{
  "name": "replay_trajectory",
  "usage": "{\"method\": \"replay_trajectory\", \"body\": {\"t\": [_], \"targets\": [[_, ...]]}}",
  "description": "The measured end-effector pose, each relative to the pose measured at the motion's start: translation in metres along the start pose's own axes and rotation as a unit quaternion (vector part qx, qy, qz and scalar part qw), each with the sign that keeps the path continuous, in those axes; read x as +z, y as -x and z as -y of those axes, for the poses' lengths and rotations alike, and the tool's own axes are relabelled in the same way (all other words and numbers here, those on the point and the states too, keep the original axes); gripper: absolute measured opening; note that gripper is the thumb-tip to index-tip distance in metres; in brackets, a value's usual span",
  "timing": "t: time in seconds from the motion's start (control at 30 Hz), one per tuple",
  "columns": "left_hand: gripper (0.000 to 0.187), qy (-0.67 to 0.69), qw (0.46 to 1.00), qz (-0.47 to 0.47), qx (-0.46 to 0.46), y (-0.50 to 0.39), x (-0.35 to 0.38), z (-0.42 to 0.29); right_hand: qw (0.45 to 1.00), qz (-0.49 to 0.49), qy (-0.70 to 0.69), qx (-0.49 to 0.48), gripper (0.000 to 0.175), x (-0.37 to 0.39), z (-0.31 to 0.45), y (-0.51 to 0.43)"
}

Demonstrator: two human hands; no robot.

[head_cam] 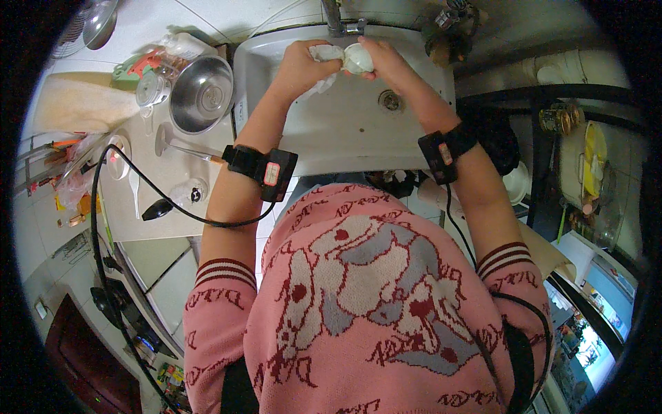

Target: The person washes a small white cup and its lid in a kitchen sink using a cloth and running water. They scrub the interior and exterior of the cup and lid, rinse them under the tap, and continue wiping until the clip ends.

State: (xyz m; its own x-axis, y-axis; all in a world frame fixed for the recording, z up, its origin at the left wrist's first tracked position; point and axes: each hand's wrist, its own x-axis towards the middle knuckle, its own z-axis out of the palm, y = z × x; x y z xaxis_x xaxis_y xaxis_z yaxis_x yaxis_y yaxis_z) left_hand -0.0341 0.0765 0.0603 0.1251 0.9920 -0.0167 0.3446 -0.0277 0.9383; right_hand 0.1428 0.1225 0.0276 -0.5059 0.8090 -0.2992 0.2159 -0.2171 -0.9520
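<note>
Over the far part of a white sink, both hands are raised close together. My left hand grips a crumpled white cloth or sheet, part of which hangs below the fingers. In my right hand is a small, rounded, pale green-white object; whether it is a cup or something else I cannot tell. The thumb of the left hand points toward this object, and the cloth reaches close to its left side. Behind the hands stands a metal faucet. The sink drain lies below my right wrist.
Left of the sink, the counter holds a steel bowl, a lidded clear jar, a brush and a white spoon. A black cable runs from the left wrist device. A dark rack stands right.
</note>
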Motion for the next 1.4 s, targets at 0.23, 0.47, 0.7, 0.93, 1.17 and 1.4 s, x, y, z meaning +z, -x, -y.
{"method": "replay_trajectory", "body": {"t": [0.23, 0.47, 0.7, 0.93, 1.17, 1.4], "targets": [[0.017, 0.105, 0.993, 0.022, -0.045, 0.000, 0.003, 0.003, 0.999, 0.024, -0.044, 0.000, 0.039, -0.005, 0.007, 0.005], [0.017, 0.207, 0.976, 0.010, -0.071, -0.001, 0.010, 0.002, 0.997, 0.029, -0.067, 0.006, 0.039, -0.006, 0.009, 0.008], [0.020, 0.158, 0.984, 0.042, -0.074, -0.006, 0.006, 0.002, 0.995, 0.034, 0.094, 0.001, 0.042, -0.012, 0.012, 0.009], [0.022, 0.165, 0.980, 0.045, -0.099, -0.008, 0.009, 0.003, 0.986, 0.029, 0.159, -0.049, 0.041, -0.018, 0.012, 0.003], [0.022, 0.124, 0.985, 0.081, -0.087, -0.014, 0.006, 0.003, 0.911, 0.006, 0.378, -0.164, 0.038, -0.013, 0.015, 0.007], [0.025, 0.166, 0.975, 0.097, -0.113, -0.019, -0.001, 0.000, 0.959, -0.036, 0.242, -0.143, 0.048, -0.008, 0.001, -0.004]]}}
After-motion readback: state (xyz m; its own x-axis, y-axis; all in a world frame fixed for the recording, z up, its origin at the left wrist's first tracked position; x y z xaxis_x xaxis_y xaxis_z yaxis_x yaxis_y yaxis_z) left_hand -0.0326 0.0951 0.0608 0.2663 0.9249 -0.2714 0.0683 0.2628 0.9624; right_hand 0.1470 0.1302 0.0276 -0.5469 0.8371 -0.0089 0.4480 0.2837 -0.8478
